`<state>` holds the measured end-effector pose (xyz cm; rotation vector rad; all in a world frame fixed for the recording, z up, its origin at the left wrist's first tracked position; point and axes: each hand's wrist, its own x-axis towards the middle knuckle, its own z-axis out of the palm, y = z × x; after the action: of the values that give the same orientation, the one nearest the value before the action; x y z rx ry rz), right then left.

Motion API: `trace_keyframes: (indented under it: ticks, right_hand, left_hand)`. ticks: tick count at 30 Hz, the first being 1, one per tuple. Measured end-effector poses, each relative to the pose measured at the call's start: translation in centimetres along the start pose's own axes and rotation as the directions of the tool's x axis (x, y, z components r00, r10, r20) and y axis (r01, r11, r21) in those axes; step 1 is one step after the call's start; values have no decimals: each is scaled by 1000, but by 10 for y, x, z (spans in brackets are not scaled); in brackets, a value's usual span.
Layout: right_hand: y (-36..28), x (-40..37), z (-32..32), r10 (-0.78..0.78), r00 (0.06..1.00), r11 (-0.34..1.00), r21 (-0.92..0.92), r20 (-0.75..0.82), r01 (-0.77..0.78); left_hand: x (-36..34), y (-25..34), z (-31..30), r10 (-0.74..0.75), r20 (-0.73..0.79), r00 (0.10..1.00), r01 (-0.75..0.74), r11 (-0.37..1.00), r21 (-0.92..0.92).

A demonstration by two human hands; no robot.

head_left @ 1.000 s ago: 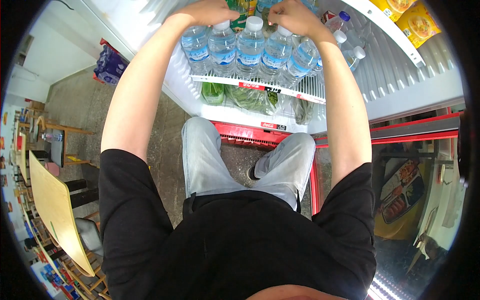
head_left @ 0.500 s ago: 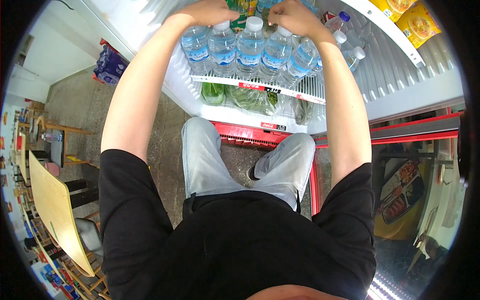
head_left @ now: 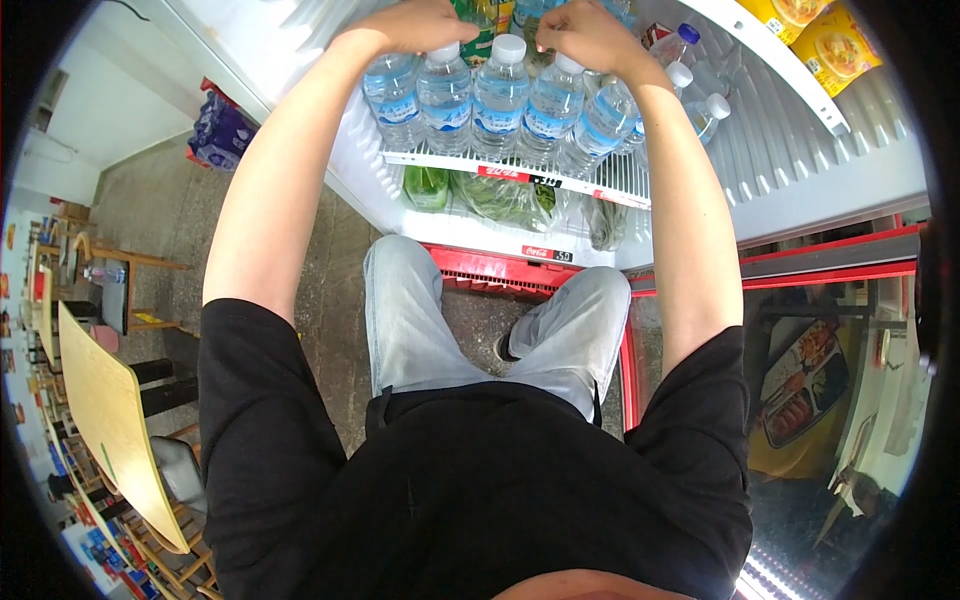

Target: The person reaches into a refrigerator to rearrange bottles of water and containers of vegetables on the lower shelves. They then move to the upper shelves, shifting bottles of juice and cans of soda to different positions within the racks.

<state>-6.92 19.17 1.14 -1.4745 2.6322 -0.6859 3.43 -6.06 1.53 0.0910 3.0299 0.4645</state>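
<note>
Both of my arms reach into a drinks fridge above a row of clear water bottles (head_left: 499,100) with white caps and blue labels. My left hand (head_left: 425,25) is closed, its fingers curled over the cap of a bottle (head_left: 445,95) left of the middle. Across from it, my right hand (head_left: 582,35) is curled above another bottle (head_left: 550,112). What either hand grips, if anything, is hidden. Between the hands, behind the front row, are a green package (head_left: 482,28) and more bottles.
Bagged green vegetables (head_left: 500,195) lie on the shelf below. Yellow packets (head_left: 838,52) sit on a rack at upper right, near smaller bottles (head_left: 708,115). The fridge door (head_left: 830,400) stands ajar at right. A wooden table (head_left: 110,410) and chairs are at left.
</note>
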Motion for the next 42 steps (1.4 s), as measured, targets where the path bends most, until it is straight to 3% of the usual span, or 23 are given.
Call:
trace_keyframes:
  ticks: [42]
  right_hand:
    - [-3, -1, -1, 15, 1000, 1000, 4, -6, -15]
  left_hand:
    - [6, -10, 5, 61, -8, 998, -61, 998, 4]
